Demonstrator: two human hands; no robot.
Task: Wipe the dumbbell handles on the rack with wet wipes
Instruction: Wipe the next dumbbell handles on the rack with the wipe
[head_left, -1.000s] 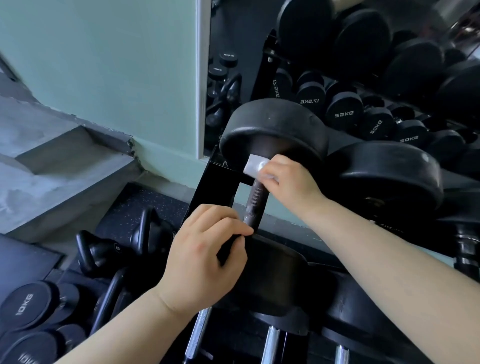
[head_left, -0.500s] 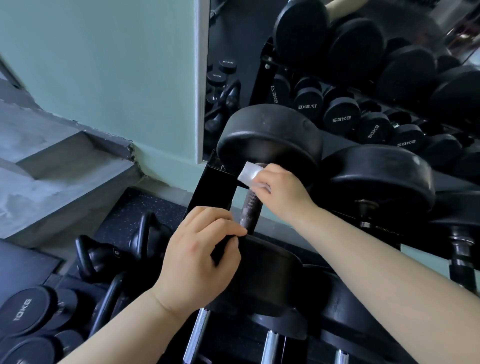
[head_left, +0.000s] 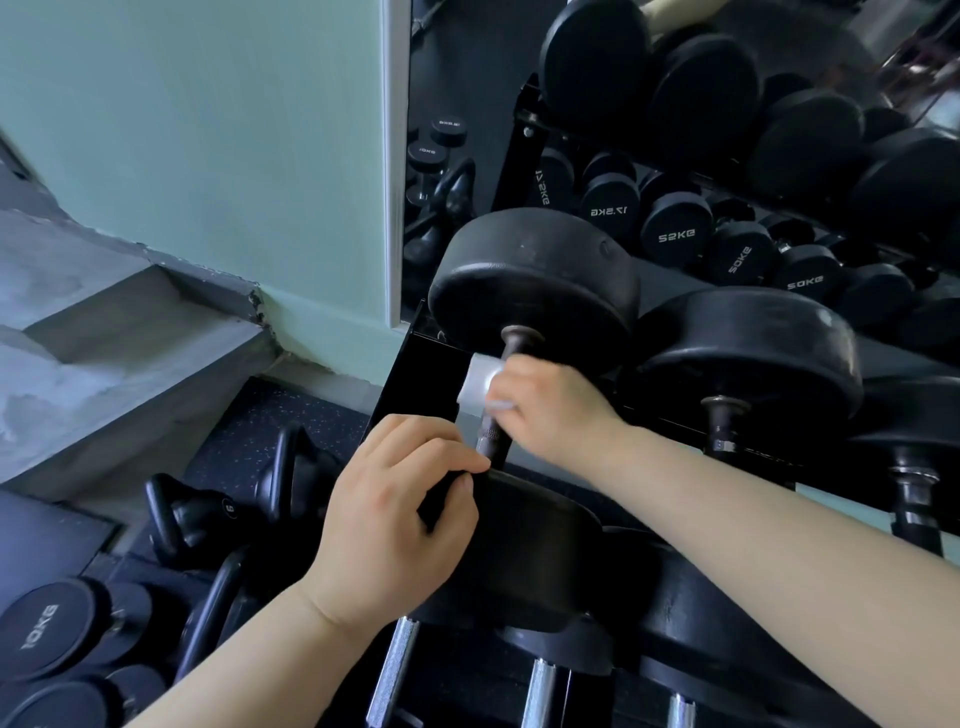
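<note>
Right hand (head_left: 550, 405) grips wipe (head_left: 478, 382) on handle (head_left: 491, 441) by wall (head_left: 208, 130).

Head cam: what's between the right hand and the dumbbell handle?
Head view: a white wet wipe, wrapped round the dumbbell handle under the right hand. The left hand grips the near dumbbell head.

A: The dumbbell's (head_left: 535, 280) colour?
B: Matte black; its handle (head_left: 491, 441) is dark brown with cross-hatched knurling.
A: The wipe (head_left: 478, 382)?
B: White.
A: And around?
B: Pale green wall (head_left: 208, 130), grey steps (head_left: 104, 338), black floor mat (head_left: 270, 421) flecked with pale specks, silvery lower bars (head_left: 540, 691).
</note>
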